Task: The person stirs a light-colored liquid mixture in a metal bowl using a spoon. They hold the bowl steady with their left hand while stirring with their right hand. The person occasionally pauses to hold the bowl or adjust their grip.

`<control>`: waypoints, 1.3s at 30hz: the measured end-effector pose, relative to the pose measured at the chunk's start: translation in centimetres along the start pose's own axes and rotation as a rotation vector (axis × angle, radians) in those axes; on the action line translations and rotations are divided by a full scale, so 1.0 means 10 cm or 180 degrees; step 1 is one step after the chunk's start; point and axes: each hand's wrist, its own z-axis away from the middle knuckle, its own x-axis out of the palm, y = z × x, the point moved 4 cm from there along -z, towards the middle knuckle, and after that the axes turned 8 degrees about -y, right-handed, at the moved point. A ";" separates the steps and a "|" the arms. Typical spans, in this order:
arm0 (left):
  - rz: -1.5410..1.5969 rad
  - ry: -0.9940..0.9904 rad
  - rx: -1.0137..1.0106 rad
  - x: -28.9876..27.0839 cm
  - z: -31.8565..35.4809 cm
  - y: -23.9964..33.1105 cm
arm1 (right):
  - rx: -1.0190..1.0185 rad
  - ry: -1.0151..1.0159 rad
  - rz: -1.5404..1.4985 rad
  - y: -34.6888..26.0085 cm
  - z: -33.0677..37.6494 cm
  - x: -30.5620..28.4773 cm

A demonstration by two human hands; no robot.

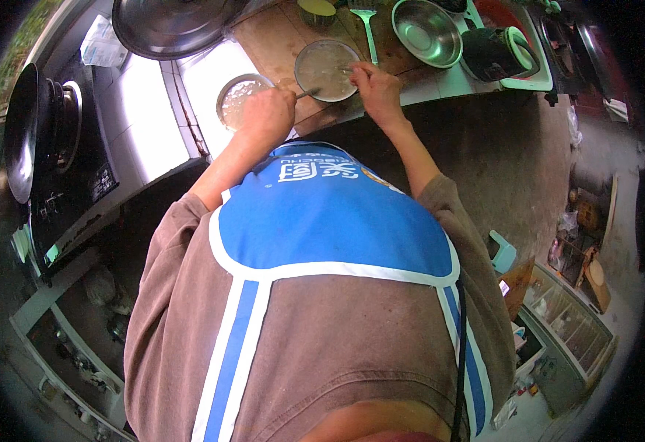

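Observation:
A round, shallow metal dish holds a pale, greyish mixture on the worktop in front of me. My left hand is closed on a thin dark utensil, whose end reaches over the dish's left edge. My right hand pinches a slim metal utensil at the dish's right side; its kind is too small to tell. A second round dish with a glossy, pale, wet content sits to the left, partly hidden behind my left hand.
Behind the dishes are a yellowish bowl, a slotted turner, a steel basin and a dark kettle. A large dark lid or pan lies back left. A wok stands on the stove at far left.

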 end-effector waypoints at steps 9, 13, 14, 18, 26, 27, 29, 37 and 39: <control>0.0054 0.0026 0.0102 0.04 0.00 -0.03 | -0.1531 -0.0187 0.0610 -0.42 -0.13 0.03; 0.0071 0.0013 0.0120 0.04 -0.01 -0.03 | -0.1952 -0.0486 0.0848 -0.36 -0.27 0.00; 0.0066 0.0053 0.0112 0.03 0.00 -0.03 | -0.2030 -0.0558 0.0988 -0.36 -0.30 -0.02; 0.0087 0.0155 0.0106 0.00 0.00 -0.01 | -0.1723 -0.0505 0.1003 -0.39 -0.42 -0.23; 0.0065 -0.0112 0.0067 0.03 -0.02 -0.03 | -0.1256 -0.0244 0.0894 -0.22 -0.36 -0.38; 0.0073 -0.0123 0.0048 0.03 -0.02 -0.03 | -0.1063 -0.0191 0.0843 -0.18 -0.33 -0.39; 0.0074 -0.0135 0.0028 0.03 -0.02 -0.02 | -0.0671 -0.0071 0.0749 -0.04 -0.27 -0.39; 0.0038 -0.0230 0.0006 0.02 -0.05 -0.03 | 0.0503 -0.0166 -0.0488 0.29 -0.12 -0.23; 0.0039 -0.0208 0.0032 -0.01 -0.04 -0.01 | 0.0392 -0.0206 -0.0392 0.25 -0.12 -0.21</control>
